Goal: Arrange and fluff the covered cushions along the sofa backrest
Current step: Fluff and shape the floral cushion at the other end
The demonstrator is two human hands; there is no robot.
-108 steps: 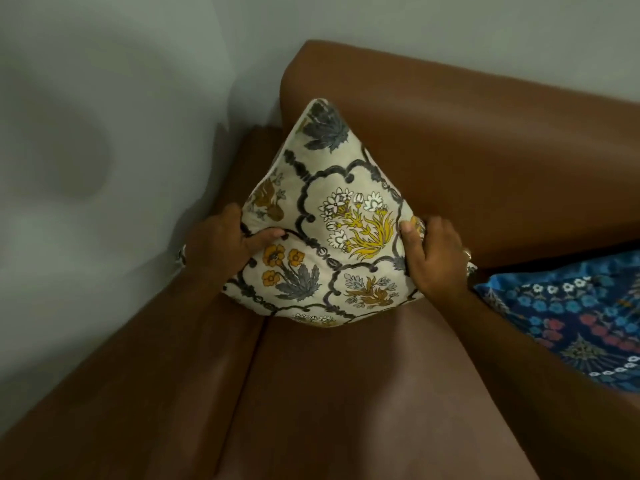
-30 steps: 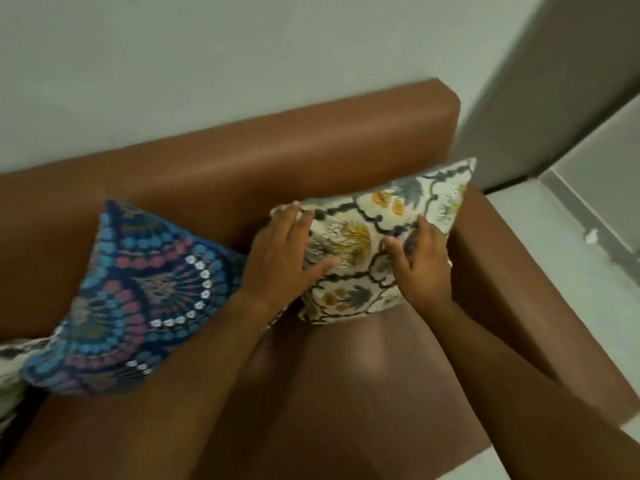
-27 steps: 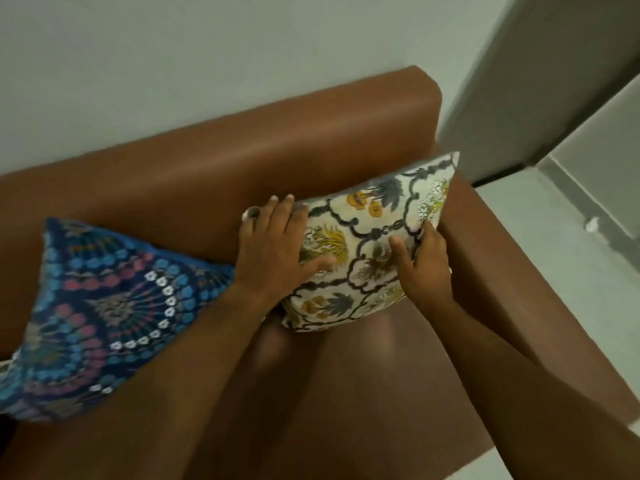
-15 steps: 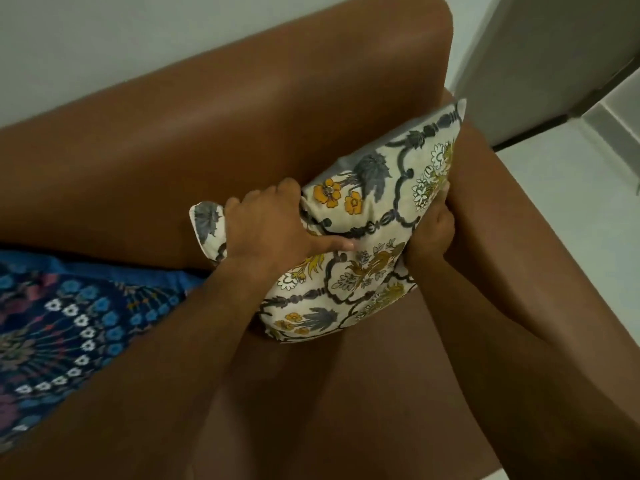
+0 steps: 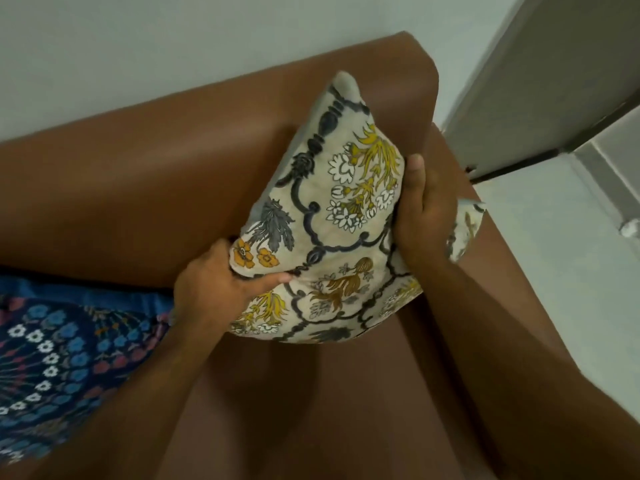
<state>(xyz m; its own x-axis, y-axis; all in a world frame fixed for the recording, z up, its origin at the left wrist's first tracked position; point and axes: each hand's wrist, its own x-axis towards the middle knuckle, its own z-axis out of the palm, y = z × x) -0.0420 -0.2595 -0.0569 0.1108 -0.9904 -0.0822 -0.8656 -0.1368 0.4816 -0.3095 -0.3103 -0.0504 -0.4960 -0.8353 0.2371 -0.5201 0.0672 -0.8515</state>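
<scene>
A cream floral cushion point(image 5: 341, 216) is held on one corner at the right end of a brown sofa point(image 5: 145, 188), against the backrest and beside the right armrest point(image 5: 498, 271). Its lower left corner is clamped by the left hand point(image 5: 214, 289), thumb across the front. The right hand point(image 5: 424, 209) is pressed flat against the right edge, fingers apparently curled behind, though hidden. A blue patterned cushion point(image 5: 59, 362) lies at near left on the seat.

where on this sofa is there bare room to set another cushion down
The bare seat in front of the cream floral cushion, between the forearms. Crowded: blue patterned cushion at the seat's left; both hands, left, right, at the corner.
</scene>
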